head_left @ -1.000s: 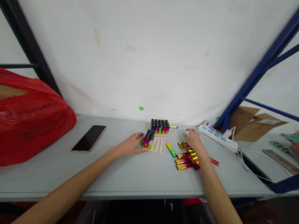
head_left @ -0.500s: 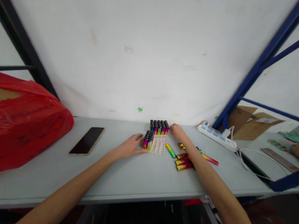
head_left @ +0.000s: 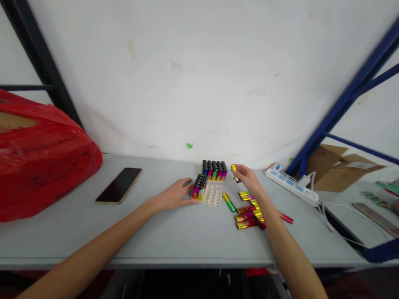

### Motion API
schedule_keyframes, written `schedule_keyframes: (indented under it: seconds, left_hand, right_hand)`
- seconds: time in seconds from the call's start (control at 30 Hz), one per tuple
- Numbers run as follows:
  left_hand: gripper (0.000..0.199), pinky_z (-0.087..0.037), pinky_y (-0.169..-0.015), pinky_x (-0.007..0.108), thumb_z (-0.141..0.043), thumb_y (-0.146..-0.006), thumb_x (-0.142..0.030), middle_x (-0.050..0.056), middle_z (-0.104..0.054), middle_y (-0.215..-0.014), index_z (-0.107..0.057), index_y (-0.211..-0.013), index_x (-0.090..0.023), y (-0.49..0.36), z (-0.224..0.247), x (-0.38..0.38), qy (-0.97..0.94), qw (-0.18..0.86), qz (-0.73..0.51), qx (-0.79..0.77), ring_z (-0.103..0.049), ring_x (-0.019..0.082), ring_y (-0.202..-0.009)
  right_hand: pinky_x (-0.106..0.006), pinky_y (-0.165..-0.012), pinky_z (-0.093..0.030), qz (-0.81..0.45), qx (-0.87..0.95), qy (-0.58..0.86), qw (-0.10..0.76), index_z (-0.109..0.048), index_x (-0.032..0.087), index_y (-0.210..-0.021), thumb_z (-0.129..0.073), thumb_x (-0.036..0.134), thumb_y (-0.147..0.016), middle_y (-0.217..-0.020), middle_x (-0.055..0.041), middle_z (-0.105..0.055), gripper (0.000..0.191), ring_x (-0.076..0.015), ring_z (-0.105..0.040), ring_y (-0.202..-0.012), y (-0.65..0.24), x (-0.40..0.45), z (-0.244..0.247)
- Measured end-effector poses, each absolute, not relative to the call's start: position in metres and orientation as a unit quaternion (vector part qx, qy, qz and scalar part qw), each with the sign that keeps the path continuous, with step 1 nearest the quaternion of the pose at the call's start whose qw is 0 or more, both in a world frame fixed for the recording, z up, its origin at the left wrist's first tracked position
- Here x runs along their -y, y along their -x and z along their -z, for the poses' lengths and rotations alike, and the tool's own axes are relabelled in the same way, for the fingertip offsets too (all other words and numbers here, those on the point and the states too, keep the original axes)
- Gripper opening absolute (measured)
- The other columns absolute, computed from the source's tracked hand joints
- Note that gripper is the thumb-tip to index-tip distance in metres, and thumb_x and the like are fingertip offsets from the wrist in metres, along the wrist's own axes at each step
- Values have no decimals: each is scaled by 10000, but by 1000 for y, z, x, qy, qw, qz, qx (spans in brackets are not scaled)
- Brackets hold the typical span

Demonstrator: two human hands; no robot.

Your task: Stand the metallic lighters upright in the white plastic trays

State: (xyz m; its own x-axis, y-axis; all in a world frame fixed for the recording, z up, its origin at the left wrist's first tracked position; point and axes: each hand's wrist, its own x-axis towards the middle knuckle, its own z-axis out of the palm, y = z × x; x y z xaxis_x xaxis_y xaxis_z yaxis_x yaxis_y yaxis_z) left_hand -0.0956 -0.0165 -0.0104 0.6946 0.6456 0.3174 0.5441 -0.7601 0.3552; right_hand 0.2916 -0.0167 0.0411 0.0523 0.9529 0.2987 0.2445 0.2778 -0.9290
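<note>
One lighter point(head_left: 235, 173) is grasped by the fingers of the right hand point(head_left: 248, 178), near one upright block point(head_left: 214, 172) of lighters. The left hand point(head_left: 175, 195) is unclenched, fingers spread beside one part-filled tray point(head_left: 213, 197); lighters within not reliably countable. One green lighter point(head_left: 229, 202) lies between tray and pile point(head_left: 247, 217). One phone point(head_left: 119, 185) noted.

Red bag, phone w/ blk screen point(head_left: 119, 185)

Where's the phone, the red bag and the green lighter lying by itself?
Phone point(head_left: 119, 185): head view, on its dark screen.
Red bag point(head_left: 50, 160): head view, on its side.
Green lighter point(head_left: 229, 203): head view, on its body.
</note>
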Motion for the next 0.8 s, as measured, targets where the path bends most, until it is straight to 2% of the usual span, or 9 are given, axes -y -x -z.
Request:
schedule_keyframes:
  seconds: [0.1,0.2,0.27,0.33,0.47,0.53,0.67,0.8]
  left_hand:
    - [830,-475,-1340,588,-622,-1054,-863,221,-606,-1688,-660,-1569,-212,95,8,18,-915,119,-207,-325,-574,451,-1570]
    - [818,-476,-1336,587,-625,-1060,-851,226,-606,-1684,-665,-1564,-208,95,6,20,-916,118,-208,-322,-582,452,-1561]
    - [815,-478,-1332,591,-625,-1063,-848,232,-602,-1683,-668,-1559,-203,95,6,20,-916,117,-209,-321,-584,454,-1559]
    - [815,-477,-1330,598,-627,-1063,-847,238,-603,-1679,-671,-1554,-198,95,6,19,-917,115,-208,-321,-583,456,-1558]
    - [778,-481,-1323,595,-651,-1067,-815,231,-614,-1669,-674,-1546,-202,94,7,18,-918,114,-208,-319,-591,448,-1548]
    - [753,-489,-1316,593,-679,-1062,-794,218,-620,-1668,-677,-1544,-216,94,7,18,-917,116,-212,-318,-598,447,-1541]
    - [762,-483,-1323,572,-688,-1053,-800,213,-625,-1660,-677,-1544,-217,94,5,19,-915,118,-212,-321,-597,443,-1543]
    - [788,-479,-1325,569,-655,-1061,-821,211,-620,-1662,-660,-1568,-218,94,4,21,-916,123,-212,-318,-585,438,-1550]
  right_hand:
    - [-264,-572,-506,-406,566,453,557,-649,277,-1199,-908,669,-791,-951,-8,-749,622,-162,-657,-705,-269,31,-48]
    - [-199,-472,-304,-460,551,437,542,-574,321,-1242,-869,723,-841,-802,77,-662,639,-88,-432,-510,-253,43,-51]
    - [-196,-466,-235,-472,558,437,524,-580,327,-1259,-853,736,-867,-727,107,-586,629,-76,-325,-481,-245,49,-52]
    - [-209,-476,-251,-465,578,433,512,-638,301,-1252,-832,755,-885,-724,91,-574,615,-80,-318,-500,-239,55,-52]
    - [-248,-519,-364,-421,622,433,498,-774,220,-1222,-790,780,-906,-811,7,-663,644,-103,-398,-571,-231,62,-53]
    - [-263,-526,-382,-380,633,451,501,-807,201,-1205,-799,758,-904,-827,-15,-685,634,-120,-441,-594,-228,64,-53]
    - [-282,-538,-379,-305,630,480,529,-811,195,-1036,-847,737,-856,-769,-19,-671,572,-150,-480,-619,-225,63,-50]
    - [-300,-559,-381,-309,630,492,515,-763,207,-891,-817,871,-799,-662,5,-591,673,-162,-450,-604,-223,60,-45]
